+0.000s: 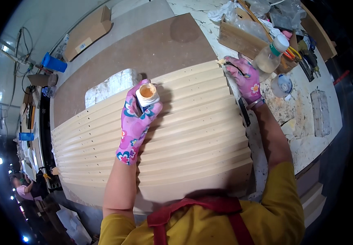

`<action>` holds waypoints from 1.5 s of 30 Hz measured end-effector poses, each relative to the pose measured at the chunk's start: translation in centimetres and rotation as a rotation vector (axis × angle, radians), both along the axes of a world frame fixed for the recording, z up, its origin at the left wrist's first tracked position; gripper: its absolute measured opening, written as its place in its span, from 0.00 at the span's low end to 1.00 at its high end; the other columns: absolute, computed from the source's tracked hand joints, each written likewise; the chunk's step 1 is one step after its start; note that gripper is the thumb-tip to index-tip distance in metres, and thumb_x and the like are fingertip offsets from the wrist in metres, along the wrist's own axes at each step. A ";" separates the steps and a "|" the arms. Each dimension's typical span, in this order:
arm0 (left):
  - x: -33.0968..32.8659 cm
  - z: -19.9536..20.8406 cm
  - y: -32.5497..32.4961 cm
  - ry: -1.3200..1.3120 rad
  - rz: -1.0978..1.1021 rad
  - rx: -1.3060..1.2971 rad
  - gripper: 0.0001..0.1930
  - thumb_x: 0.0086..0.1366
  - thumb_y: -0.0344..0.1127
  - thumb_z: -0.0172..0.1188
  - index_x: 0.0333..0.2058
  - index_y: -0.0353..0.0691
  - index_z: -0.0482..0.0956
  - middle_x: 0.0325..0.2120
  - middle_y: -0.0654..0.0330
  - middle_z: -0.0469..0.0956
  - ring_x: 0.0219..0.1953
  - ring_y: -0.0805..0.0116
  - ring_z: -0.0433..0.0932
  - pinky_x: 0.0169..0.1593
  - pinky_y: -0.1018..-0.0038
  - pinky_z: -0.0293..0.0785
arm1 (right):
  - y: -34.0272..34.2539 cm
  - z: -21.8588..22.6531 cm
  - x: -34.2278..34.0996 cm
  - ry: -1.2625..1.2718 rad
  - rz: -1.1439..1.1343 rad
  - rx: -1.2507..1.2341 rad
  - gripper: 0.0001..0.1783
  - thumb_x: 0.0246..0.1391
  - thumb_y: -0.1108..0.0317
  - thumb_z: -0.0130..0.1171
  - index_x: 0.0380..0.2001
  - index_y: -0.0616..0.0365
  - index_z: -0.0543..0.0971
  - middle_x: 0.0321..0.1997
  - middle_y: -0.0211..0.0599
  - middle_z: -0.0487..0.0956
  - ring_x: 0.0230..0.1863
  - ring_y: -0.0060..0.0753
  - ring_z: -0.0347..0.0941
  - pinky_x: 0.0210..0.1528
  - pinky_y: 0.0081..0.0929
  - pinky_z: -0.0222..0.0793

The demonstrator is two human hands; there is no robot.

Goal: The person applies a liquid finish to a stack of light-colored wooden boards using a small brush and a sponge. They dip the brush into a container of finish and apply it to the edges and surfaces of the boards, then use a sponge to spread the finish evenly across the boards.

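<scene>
My left hand (140,108), in a pink flowered glove, is closed round a small white jar (151,99) whose open top shows orange-tan paste (147,91). It hovers over a row of light wooden strips (192,118) lying side by side, dotted with small dark marks. My right hand (246,79), gloved alike, is closed on a thin dark spatula-like tool (230,64) with a dab of pale paste at its tip. That tip is at the strips' far right end; whether it touches them I cannot tell. Part of the tool is hidden by my fingers.
Right of the strips lie a black-handled tool (244,112), a tub (282,85), a plastic bottle (272,53), pliers (306,68) and a clear block-shaped pack (320,113). Beyond is a cluttered cardboard box (242,40). A whitish block (113,86) lies behind the strips. Far left, another person (24,189) appears.
</scene>
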State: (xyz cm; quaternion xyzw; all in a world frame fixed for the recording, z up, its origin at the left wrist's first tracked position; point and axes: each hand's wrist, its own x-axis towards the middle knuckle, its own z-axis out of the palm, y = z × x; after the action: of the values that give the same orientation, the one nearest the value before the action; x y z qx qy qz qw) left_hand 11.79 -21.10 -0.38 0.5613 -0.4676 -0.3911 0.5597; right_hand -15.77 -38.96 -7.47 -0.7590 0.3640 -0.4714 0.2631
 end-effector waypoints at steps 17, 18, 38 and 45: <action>-0.2 0.3 0.0 0.022 0.016 0.039 0.32 0.57 0.27 0.66 0.60 0.38 0.63 0.52 0.56 0.74 0.55 0.68 0.71 0.59 0.73 0.65 | 0.8 0.5 0.2 0.027 -0.021 0.036 0.16 0.57 0.66 0.57 0.48 0.56 0.80 0.39 0.43 0.79 0.41 0.39 0.77 0.45 0.28 0.71; -0.2 0.4 0.0 0.030 0.013 0.041 0.32 0.57 0.27 0.66 0.60 0.38 0.63 0.52 0.56 0.74 0.55 0.68 0.70 0.59 0.73 0.65 | 0.8 0.4 0.3 0.052 -0.026 0.059 0.16 0.57 0.64 0.57 0.48 0.55 0.80 0.39 0.43 0.79 0.41 0.40 0.77 0.44 0.29 0.72; -0.4 0.6 0.0 0.014 0.018 0.061 0.33 0.57 0.28 0.67 0.60 0.38 0.64 0.52 0.56 0.73 0.56 0.68 0.70 0.60 0.72 0.63 | 0.9 0.4 0.5 0.046 -0.108 -0.052 0.16 0.54 0.71 0.57 0.47 0.53 0.80 0.35 0.41 0.78 0.37 0.39 0.77 0.40 0.29 0.72; -0.8 1.2 0.4 0.086 0.059 0.050 0.33 0.56 0.31 0.68 0.59 0.40 0.64 0.47 0.57 0.75 0.50 0.69 0.74 0.53 0.73 0.71 | -0.1 -0.1 0.4 -0.044 -0.149 0.020 0.17 0.54 0.67 0.59 0.48 0.56 0.80 0.43 0.41 0.80 0.46 0.38 0.75 0.51 0.30 0.68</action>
State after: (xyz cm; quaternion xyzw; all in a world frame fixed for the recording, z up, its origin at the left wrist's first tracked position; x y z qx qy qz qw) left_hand 10.97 -20.68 0.78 0.5714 -0.4164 -0.4096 0.5765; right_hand -15.36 -39.09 -7.58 -0.7164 0.4184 -0.5027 0.2429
